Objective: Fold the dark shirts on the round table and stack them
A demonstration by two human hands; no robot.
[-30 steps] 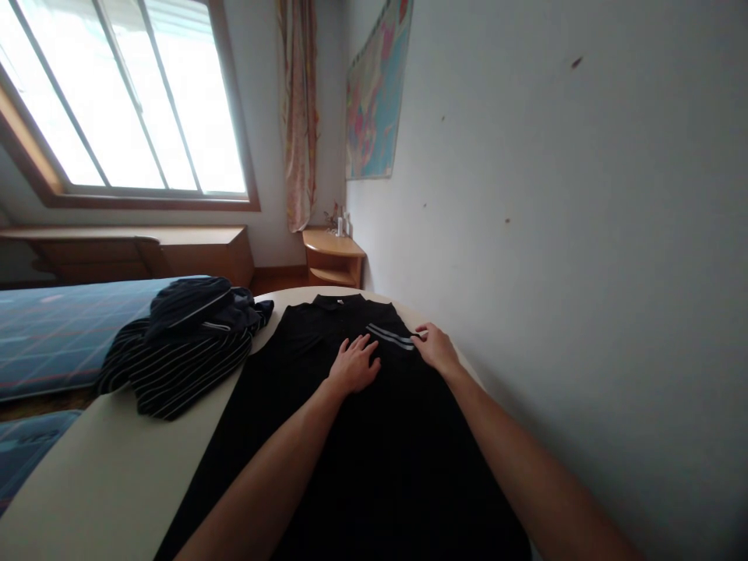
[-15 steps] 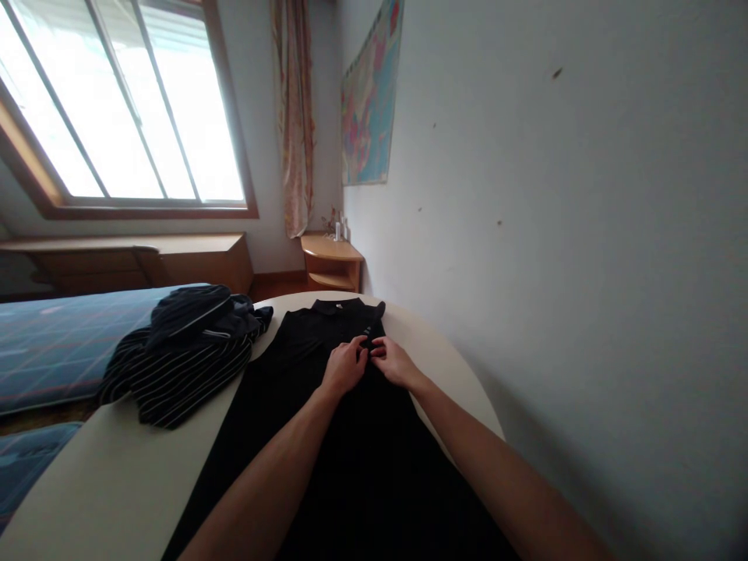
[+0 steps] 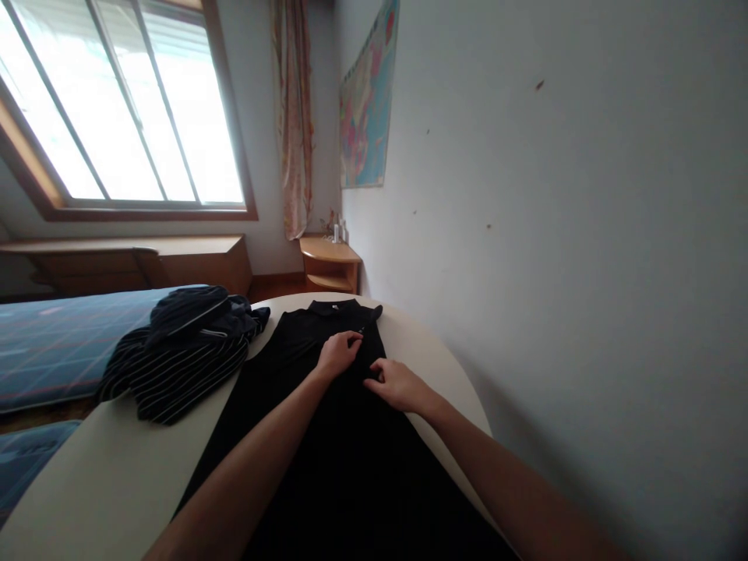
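A black collared shirt [image 3: 315,467] lies spread lengthwise over the table, its collar at the far end. Its right-hand sleeve looks folded inward, with small pale marks near the fold. My left hand [image 3: 339,354] pinches cloth by those marks, thumb and forefinger together. To its right and slightly nearer, my right hand [image 3: 403,387] hovers over or rests on the shirt's right edge; which one, I cannot tell. Its fingers are loosely bent, with a gap between thumb and forefinger and nothing visible in them.
A round-edged cream table [image 3: 122,460] carries the shirt and a heap of dark striped clothes [image 3: 181,366] at left. Beyond that is a blue checked bed [image 3: 70,327]. A white wall [image 3: 555,273] stands close on the right. A wooden corner stand [image 3: 330,249] is at the back.
My hands, close together before, have come apart. The right hand has drawn nearer to me and opened its fingers. The left has shifted slightly left and away, still at the cloth.
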